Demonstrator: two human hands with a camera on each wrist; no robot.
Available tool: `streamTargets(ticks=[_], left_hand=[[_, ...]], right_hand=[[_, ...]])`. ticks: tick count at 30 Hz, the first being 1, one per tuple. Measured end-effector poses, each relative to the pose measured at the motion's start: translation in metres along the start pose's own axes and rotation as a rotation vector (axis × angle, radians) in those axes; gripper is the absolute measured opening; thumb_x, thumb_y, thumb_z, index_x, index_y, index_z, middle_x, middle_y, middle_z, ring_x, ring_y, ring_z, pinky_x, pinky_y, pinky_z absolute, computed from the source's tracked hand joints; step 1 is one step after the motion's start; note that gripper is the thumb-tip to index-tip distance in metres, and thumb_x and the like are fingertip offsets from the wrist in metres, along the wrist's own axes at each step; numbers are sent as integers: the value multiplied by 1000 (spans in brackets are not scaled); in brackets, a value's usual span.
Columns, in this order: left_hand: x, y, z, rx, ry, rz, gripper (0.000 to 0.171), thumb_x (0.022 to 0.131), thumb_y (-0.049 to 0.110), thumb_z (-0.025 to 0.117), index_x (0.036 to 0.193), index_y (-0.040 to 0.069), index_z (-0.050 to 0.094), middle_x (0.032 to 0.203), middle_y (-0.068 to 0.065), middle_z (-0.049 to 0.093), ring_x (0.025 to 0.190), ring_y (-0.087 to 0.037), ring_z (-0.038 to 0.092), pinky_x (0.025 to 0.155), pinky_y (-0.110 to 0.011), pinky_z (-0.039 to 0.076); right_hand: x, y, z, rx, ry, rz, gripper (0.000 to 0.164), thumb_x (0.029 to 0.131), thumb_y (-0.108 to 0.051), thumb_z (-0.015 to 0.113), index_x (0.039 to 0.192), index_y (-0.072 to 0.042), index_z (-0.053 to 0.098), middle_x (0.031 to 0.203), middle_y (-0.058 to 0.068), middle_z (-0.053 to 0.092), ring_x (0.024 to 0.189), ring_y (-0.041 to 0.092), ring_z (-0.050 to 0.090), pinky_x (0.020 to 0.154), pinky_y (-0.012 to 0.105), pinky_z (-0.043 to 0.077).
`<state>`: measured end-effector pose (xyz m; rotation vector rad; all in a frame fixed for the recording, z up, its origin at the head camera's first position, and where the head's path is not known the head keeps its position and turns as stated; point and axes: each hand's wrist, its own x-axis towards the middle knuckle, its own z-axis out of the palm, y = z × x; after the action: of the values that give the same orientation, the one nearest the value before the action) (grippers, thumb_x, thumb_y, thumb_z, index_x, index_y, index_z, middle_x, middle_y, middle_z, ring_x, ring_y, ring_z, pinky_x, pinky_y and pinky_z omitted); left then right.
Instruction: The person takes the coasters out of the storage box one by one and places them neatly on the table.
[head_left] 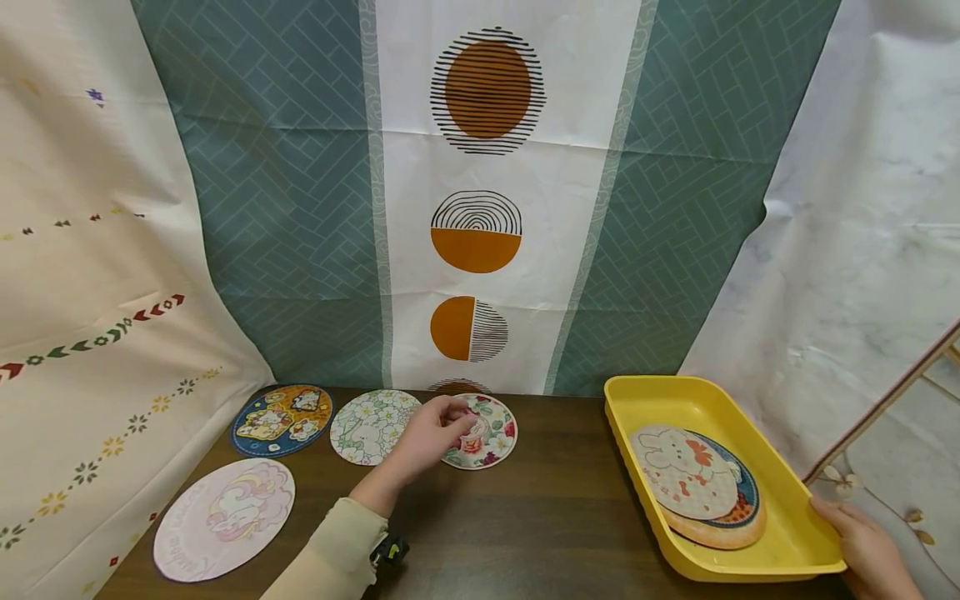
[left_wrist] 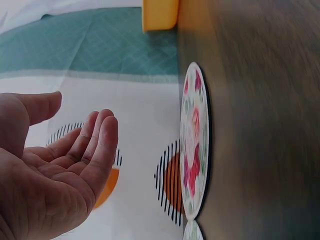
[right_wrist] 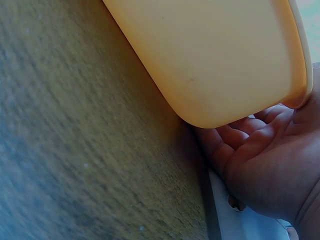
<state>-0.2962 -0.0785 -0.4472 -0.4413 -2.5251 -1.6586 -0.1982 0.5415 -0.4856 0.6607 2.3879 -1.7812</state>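
My left hand (head_left: 426, 439) hovers above a round mat with red and pink roses (head_left: 498, 432), partly covering it in the head view. From the left wrist, the fingers (left_wrist: 102, 145) look gently bent and the thumb stands apart, with nothing between them; the rose mat (left_wrist: 195, 145) lies flat on the table beyond. At the far right, my right hand (head_left: 864, 546) grips the near right corner of a yellow tray (head_left: 686, 400). Its fingers curl around the tray's outer side, partly hidden behind it in the right wrist view. Inside the tray lie stacked round mats, a bunny one (head_left: 686, 471) on top.
Left of the rose mat are a green-and-white floral mat (head_left: 367, 429) and a blue-and-orange mat (head_left: 281, 421). Nearer the front lies a pink unicorn mat (head_left: 225, 521). Patterned cloth (head_left: 480, 175) hangs behind the dark wooden table (head_left: 540, 525) and at both sides.
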Motion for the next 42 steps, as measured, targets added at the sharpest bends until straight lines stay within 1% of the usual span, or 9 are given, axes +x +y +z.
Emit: streamTargets(ticks=[5,11,13,17,20,27,32,38,42], left_hand=[[3,6,13,6,-27,11,35,97,29,72,122,6,66,100,-2,68,86,-16,64,74,-28,55],[6,12,28,9,-51,31,36,97,28,72,123,4,66,97,-4,67,78,-19,66,69,-28,57],[7,14,32,-2,-61,34,38,98,29,71,124,3,66,98,-3,68,81,-19,66,70,-30,57],[10,17,40,14,-69,52,38,98,33,71,124,5,67,101,-1,68,91,-16,64,78,-35,56],[11,21,46,13,-80,53,37,98,34,71,123,7,67,103,-1,69,92,-16,64,80,-37,55],[14,32,63,-45,-105,38,40,97,36,71,125,7,66,101,0,71,87,-18,68,76,-32,57],[16,39,77,-95,-124,50,42,98,34,71,126,4,64,98,-1,70,82,-22,70,70,-30,57],[19,48,91,-135,-140,49,44,98,33,71,127,1,64,97,0,70,86,-28,71,70,-28,57],[21,54,100,-148,-150,45,41,97,33,71,125,3,65,97,1,70,86,-29,70,70,-29,57]], right_hand=[[0,0,0,7,3,4,68,109,-47,32,132,17,34,90,6,61,77,25,65,70,41,58],[0,0,1,7,13,9,67,109,-47,33,131,17,35,89,7,60,77,25,64,70,41,58],[-1,0,1,3,10,9,66,109,-47,32,129,16,35,90,7,60,77,26,64,70,41,58],[-2,0,1,-9,7,8,65,110,-47,30,128,15,35,91,9,59,78,26,64,70,41,58],[-2,-1,1,-8,7,12,66,110,-47,31,130,16,34,92,9,59,79,26,64,70,41,57],[-2,-1,1,-5,7,1,66,110,-46,30,131,17,34,91,8,60,79,26,65,70,41,58],[-1,0,1,-4,5,-5,69,110,-46,31,133,18,33,91,7,61,78,26,65,70,41,58],[0,0,0,-1,-4,-6,69,110,-46,31,134,19,32,92,8,61,79,26,65,70,41,58],[0,0,0,-6,-2,-9,68,110,-45,30,133,19,33,92,8,60,78,26,65,70,41,58]])
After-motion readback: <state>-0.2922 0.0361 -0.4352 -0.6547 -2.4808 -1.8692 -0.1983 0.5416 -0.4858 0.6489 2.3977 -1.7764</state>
